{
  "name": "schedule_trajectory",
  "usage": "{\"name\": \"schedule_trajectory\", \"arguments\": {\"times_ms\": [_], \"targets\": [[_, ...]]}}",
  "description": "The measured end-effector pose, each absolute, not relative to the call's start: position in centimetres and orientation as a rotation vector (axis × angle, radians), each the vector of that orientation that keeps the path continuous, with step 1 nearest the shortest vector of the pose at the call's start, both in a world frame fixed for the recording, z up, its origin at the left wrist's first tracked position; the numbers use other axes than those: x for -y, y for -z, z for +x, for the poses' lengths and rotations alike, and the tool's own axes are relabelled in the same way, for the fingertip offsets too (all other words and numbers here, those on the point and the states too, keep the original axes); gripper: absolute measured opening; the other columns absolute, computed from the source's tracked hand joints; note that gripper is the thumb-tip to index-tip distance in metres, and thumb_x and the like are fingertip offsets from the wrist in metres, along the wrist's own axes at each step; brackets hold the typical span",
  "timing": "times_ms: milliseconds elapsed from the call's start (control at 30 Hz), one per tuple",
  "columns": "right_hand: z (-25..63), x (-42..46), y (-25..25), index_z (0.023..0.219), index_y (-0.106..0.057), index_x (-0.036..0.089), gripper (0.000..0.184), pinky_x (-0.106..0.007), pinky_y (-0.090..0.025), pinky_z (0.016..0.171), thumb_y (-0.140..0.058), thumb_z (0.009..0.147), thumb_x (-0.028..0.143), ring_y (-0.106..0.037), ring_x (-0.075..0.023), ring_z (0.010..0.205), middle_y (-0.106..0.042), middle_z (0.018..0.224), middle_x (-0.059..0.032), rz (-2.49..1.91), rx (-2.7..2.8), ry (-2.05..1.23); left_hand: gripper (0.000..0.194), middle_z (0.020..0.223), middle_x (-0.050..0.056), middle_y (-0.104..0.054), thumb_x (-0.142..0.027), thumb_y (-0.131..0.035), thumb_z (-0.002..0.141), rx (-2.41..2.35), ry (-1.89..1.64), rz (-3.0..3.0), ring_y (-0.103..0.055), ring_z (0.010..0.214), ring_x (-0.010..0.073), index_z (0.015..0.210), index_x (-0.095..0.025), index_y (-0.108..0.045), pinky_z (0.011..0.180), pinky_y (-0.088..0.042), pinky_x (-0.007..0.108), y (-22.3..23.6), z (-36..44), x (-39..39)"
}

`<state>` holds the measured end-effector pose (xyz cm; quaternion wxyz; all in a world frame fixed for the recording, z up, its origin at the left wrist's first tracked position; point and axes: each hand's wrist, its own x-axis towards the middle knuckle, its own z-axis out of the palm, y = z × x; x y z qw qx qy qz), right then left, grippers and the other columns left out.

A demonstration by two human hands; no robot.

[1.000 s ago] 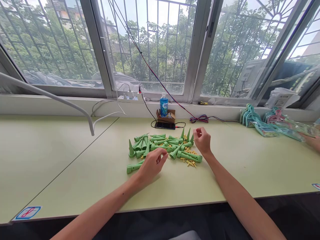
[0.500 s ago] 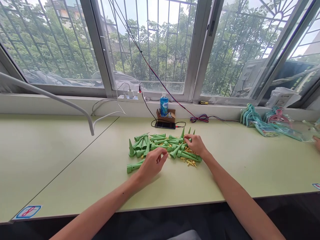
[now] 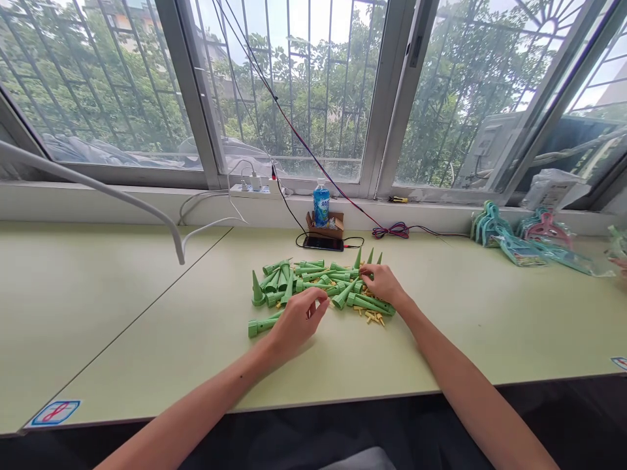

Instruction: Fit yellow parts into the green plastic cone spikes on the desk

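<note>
A pile of green plastic spikes with hollow, capped ends lies on the table, and small yellow T-shaped pieces are scattered among and in front of them. My left hand is at the pile's front edge, thumb and forefinger pinched together; whatever is between them is too small to make out. Over the right side of the pile, my right hand has its fingertips closed beside the upright spikes. Its fingers hide what they grip. Another green spike lies left of my left hand, partly covered by it.
Behind the pile are a phone with a cable and a blue bottle in a small cardboard box. Bagged teal hangers lie at right, near another person's hand. A white curved tube reaches in from the left.
Both my hands stay practically where they were. At the right edge, the other person's hand has shifted slightly, and something greenish in plastic shows there now.
</note>
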<state>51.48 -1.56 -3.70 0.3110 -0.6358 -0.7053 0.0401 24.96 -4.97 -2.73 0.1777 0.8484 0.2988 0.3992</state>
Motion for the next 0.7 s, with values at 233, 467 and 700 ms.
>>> {"name": "schedule_trajectory", "arguments": {"times_ms": [233,467,700], "targets": [[51.45,1.57,3.73,0.097,-0.072,0.020,0.022,-0.026,-0.050,0.089,-0.056,0.083,0.014,-0.070,-0.0186,0.091,-0.076,0.096,-0.0039,-1.696,1.855,-0.100,0.016,0.073,-0.001,-0.060,-0.024,-0.048,0.095,-0.849,-1.119,2.408,-0.046,0.053,0.0078,0.084,-0.018,-0.058,0.055,-0.040,0.021,2.63,24.94,5.06],[51.38,1.80,3.43,0.095,-0.073,0.021,0.021,-0.026,-0.049,0.087,-0.056,0.084,0.015,-0.069,-0.0187,0.091,-0.076,0.098,-0.0036,-1.730,1.869,-0.064,0.016,0.073,-0.001,-0.060,-0.024,-0.048,0.094,-0.843,-1.129,2.408,-0.047,0.053,0.0082,0.084,-0.018,-0.058,0.054,-0.040,0.021,2.70,24.98,5.02],[51.44,1.85,3.25,0.093,-0.075,0.023,0.023,-0.026,-0.048,0.087,-0.055,0.086,0.017,-0.069,-0.0197,0.094,-0.076,0.098,-0.0031,-1.787,1.876,-0.027,0.016,0.073,-0.001,-0.060,-0.025,-0.048,0.095,-0.845,-1.121,2.402,-0.047,0.054,0.0081,0.084,-0.018,-0.058,0.054,-0.039,0.021,2.81,24.93,4.94]]}}
